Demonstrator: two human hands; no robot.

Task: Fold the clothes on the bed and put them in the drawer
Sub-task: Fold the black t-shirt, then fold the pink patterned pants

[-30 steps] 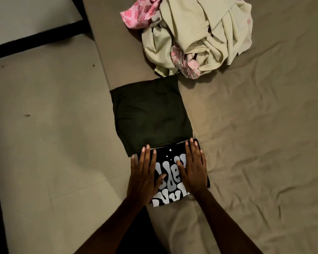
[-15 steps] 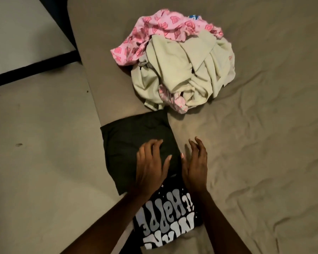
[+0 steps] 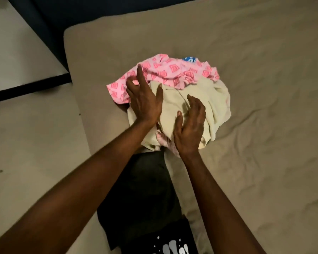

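Observation:
A heap of unfolded clothes lies on the bed: a pink patterned garment (image 3: 174,70) on top and at the left, a cream garment (image 3: 217,99) under it. My left hand (image 3: 145,99) reaches over the heap's left side, fingers spread above the pink and cream cloth. My right hand (image 3: 190,125) hovers with fingers loosely curved over the cream garment. Neither hand grips anything. Near me lie a folded dark green garment (image 3: 149,189) and a folded black shirt with white print (image 3: 173,242), partly hidden by my forearms.
The bed (image 3: 264,162) has a wrinkled tan sheet stretching to the right. Its left edge runs along a beige tiled floor (image 3: 26,143). A white surface with a dark border (image 3: 17,57) lies at the upper left. A bit of blue cloth (image 3: 189,59) peeks from the heap.
Both hands have left the folded black shirt and moved forward over the dark green garment to the heap of unfolded clothes. The view has shifted forward with them.

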